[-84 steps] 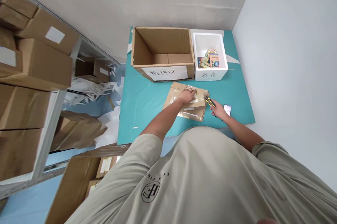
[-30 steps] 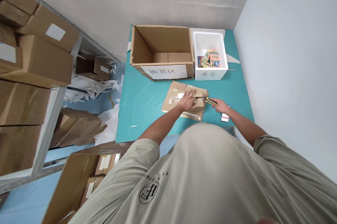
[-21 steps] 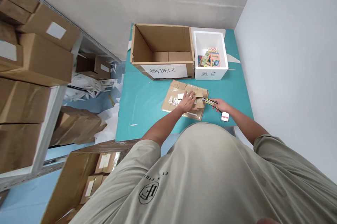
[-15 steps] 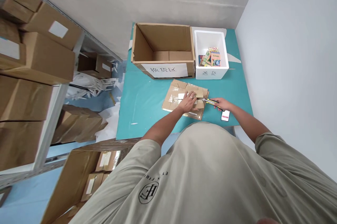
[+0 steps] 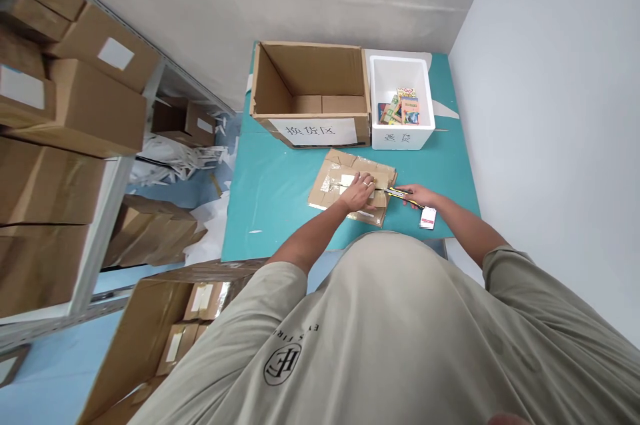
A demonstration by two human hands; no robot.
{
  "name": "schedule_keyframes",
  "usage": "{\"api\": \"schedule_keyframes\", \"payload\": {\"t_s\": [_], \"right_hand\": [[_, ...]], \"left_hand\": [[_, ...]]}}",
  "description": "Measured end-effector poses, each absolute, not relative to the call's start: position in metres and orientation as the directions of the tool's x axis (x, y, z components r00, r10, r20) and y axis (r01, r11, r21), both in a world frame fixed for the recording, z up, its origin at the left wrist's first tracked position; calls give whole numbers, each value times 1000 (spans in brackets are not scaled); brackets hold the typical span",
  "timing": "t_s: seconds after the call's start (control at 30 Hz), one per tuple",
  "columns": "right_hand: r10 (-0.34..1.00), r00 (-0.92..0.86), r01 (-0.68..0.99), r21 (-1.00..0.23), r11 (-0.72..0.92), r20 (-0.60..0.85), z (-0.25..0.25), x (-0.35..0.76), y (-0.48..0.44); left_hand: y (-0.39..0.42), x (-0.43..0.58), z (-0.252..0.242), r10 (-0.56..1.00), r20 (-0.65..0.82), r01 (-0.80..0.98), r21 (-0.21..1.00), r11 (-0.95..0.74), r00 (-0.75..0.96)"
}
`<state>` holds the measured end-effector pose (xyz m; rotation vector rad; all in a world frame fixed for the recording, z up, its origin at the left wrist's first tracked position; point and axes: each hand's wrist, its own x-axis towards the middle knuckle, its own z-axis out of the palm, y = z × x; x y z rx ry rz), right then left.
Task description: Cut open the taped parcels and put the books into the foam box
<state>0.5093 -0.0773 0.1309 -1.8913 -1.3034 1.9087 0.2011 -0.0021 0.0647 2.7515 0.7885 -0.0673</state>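
A small cardboard box (image 5: 381,178) with a white label lies on a flat piece of taped cardboard (image 5: 320,193) near the front of the teal table. My left hand (image 5: 359,192) is across the small box, fingers on its top and thumb toward the near side, gripping it. In my right hand (image 5: 419,196) is a yellow and black utility knife (image 5: 396,192), pointing left with its tip at the right end of the box. Exactly how deep the blade sits is too small to make out. A white and red card (image 5: 428,217) lies just below my right hand.
Behind the work stand a large open carton (image 5: 310,108) with a handwritten sign and a white foam box (image 5: 403,137) holding several colourful packets. Shelves of cartons (image 5: 95,105) line the left. An open carton of small boxes (image 5: 135,332) sits below the table's left front.
The knife has shifted slightly left and down against the box's right end. My left hand keeps its place on the box, and the view has tilted a little.
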Motion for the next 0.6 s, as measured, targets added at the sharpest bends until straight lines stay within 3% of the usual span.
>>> {"api": "schedule_keyframes", "payload": {"t_s": [0.6], "right_hand": [[643, -197, 437, -653, -618, -740, 138, 528, -111]], "left_hand": [[-1, 203, 62, 520, -131, 535, 250, -807, 844]]}}
